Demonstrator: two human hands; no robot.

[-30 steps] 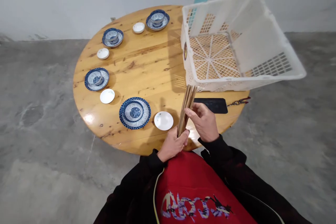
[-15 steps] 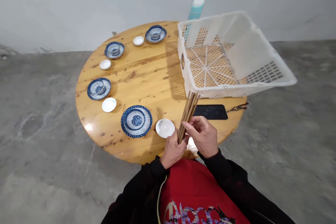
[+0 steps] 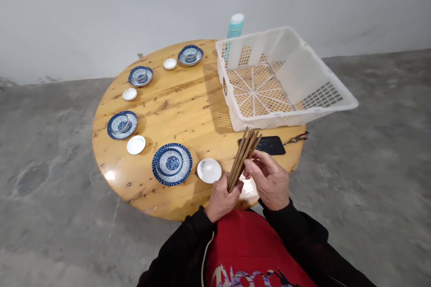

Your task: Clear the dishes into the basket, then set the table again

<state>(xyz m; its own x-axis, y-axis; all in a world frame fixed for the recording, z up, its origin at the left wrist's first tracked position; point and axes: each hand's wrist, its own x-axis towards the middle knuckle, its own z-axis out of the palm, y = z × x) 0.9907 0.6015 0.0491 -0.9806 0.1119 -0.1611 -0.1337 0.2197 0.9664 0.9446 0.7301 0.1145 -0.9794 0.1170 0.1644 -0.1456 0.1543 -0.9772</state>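
Observation:
My left hand (image 3: 222, 197) is closed around the lower ends of a bundle of brown wooden chopsticks (image 3: 241, 157), tilted up and away from me above the near table edge. Against the right side of the bundle, my right hand (image 3: 269, 180) pinches with thumb and fingers at a chopstick that leans slightly apart; its fingertips are partly hidden. Left of my hands on the table are a small white dish (image 3: 209, 171) and a blue-and-white plate (image 3: 187, 167) with a bowl (image 3: 171, 162) on it.
Along the round wooden table (image 3: 175, 121) stand more blue-and-white plates with bowls (image 3: 122, 124) and small white dishes (image 3: 136, 145). A large white plastic crate (image 3: 286, 121) stands at the right, a turquoise bottle (image 3: 235, 27) behind it. A black phone (image 3: 271, 145) and pliers (image 3: 296, 138) lie in front.
My right hand has shifted a little right and down, and the tops of the chopsticks are fanned wider. The left hand keeps its hold. The view has shifted slightly.

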